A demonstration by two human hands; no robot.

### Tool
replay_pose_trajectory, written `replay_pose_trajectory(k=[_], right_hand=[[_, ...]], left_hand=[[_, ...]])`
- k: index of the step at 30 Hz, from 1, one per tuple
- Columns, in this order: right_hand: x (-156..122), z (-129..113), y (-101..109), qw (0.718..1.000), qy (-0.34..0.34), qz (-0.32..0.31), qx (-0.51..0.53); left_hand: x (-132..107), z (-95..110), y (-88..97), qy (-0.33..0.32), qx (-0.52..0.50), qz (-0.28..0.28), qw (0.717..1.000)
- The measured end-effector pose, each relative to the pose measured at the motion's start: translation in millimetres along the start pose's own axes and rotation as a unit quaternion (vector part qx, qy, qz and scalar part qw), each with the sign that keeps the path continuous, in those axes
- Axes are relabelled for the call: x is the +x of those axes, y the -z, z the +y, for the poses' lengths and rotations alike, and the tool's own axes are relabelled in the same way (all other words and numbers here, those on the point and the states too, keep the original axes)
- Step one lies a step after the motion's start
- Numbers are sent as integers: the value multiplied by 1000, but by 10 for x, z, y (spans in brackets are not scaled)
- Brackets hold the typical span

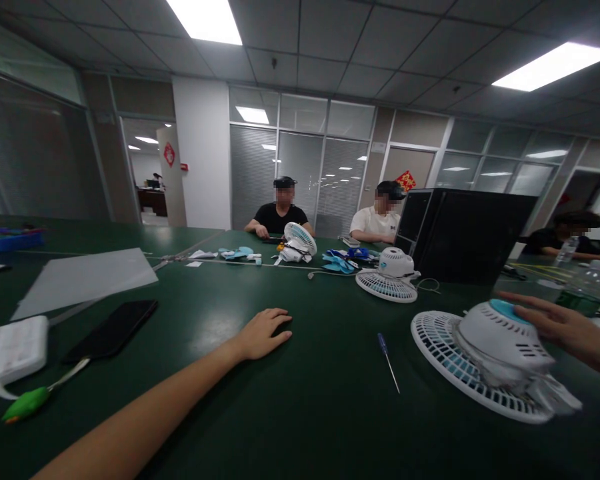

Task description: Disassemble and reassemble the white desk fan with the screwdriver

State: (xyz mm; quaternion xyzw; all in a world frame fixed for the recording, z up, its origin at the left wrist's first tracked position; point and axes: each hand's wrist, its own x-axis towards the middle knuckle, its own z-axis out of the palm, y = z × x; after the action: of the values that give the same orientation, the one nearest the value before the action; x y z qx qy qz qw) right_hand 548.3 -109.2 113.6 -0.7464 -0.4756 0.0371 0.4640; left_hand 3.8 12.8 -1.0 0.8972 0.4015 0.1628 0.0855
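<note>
Right grip [567, 330], fingers extended, touches the grille-down fan [505, 353]; clasp cannot be told. Left grip [264, 335], apparently empty, loosely open, lies on the table [320, 413]; it should brace the fan.

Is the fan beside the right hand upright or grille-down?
Grille-down. The fan has its round grille facing the table, with its blue cap uppermost, by the right hand.

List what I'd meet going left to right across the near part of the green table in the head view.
White boxy device, black phone, left hand, screwdriver, nearest white fan.
</note>
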Motion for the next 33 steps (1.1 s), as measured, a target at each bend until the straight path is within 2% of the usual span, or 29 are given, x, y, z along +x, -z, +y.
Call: replay_pose_trajectory(k=[3,4,8,10,12,15,18,20,23,27,30,33], right_hand=[[89,42,8,989,-119,-40,82],[105,54,-4,990,-125,-23,65],[71,103,-126,994,-72,39,-68],[28,118,-197,993,-81,76,-50],[-6,101,-245,992,-86,86,22],[-31,-26,-277,995,-19,47,83],[-44,-247,-325,997,73,-3,-25],[-42,-384,-383,985,107,-33,-129],[-16,-501,-463,968,122,-47,-213],[29,-518,-461,974,80,-33,-209],[21,-509,-415,982,47,10,-185],[-13,-508,-397,978,45,151,-138]], left_hand=[[4,2,-4,-4,2,1,1000],[4,5,-5,-3,3,1,1000],[-1,23,3,5,5,0,1000],[-2,31,9,5,2,-2,1000],[-1,35,13,3,0,-2,1000],[2,34,15,6,1,-1,1000],[0,28,16,9,5,-1,1000],[-3,25,16,4,5,2,1000],[-6,18,13,-5,3,6,1000],[-3,8,1,-5,1,5,1000],[0,4,-4,-8,-2,8,1000],[1,9,-1,-4,-1,4,1000]])
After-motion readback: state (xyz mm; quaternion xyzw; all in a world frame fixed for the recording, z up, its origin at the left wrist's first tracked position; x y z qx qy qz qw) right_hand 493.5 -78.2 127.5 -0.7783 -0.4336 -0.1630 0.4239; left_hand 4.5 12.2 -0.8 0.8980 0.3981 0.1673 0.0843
